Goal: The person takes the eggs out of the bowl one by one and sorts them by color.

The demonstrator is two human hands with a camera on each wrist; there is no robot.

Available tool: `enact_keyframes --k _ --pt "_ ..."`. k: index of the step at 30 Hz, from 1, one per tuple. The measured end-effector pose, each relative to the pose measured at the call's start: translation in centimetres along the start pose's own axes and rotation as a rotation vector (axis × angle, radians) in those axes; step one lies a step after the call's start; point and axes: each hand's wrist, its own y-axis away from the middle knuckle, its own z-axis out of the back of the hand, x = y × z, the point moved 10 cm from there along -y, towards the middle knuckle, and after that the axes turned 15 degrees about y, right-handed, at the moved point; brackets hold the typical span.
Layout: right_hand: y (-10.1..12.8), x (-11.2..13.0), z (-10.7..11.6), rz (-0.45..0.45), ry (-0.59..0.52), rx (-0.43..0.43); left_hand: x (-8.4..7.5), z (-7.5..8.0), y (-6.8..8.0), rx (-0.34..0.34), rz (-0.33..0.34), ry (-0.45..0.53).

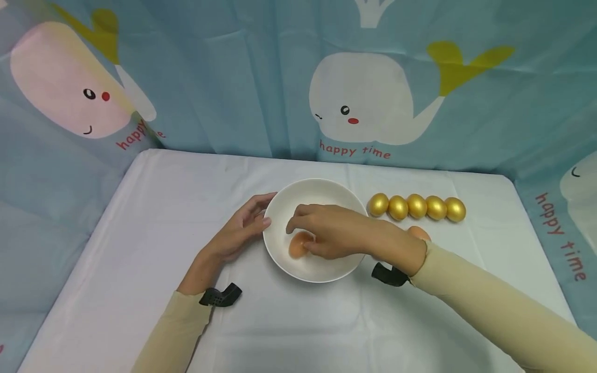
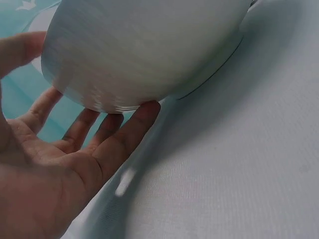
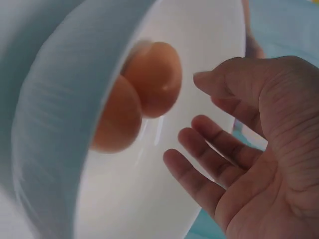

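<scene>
A white bowl [image 1: 284, 264] stands on the table. My left hand [image 1: 240, 228] holds it from the left side, with the thumb at the rim and the fingers spread along the outer wall. My right hand [image 1: 333, 230] is inside the bowl, above the brown eggs. In the right wrist view, one brown egg [image 3: 162, 82] lies against another brown egg [image 3: 117, 119] on the bowl's inner surface. The right fingers are loosely bent and apart from both eggs, with nothing between them. From the head, the right hand partly covers the eggs.
Several golden eggs [image 1: 417, 206] form a row to the right of the bowl. Another brown egg [image 1: 419, 233] lies below them, partly hidden by the right forearm. White cloth covers the table [image 1: 298, 331], and a blue whale-print curtain [image 1: 261, 103] hangs behind it.
</scene>
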Motion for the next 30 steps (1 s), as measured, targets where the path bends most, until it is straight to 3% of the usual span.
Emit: enact_keyframes --k 13,30 --pt "-2.1 1.4 -2.2 0.054 0.096 0.188 -0.1 -0.3 0.0 0.008 -0.009 0.048" --pt "-2.7 1.6 -2.9 0.097 0.19 0.241 -0.1 -0.1 0.1 0.003 0.025 0.029"
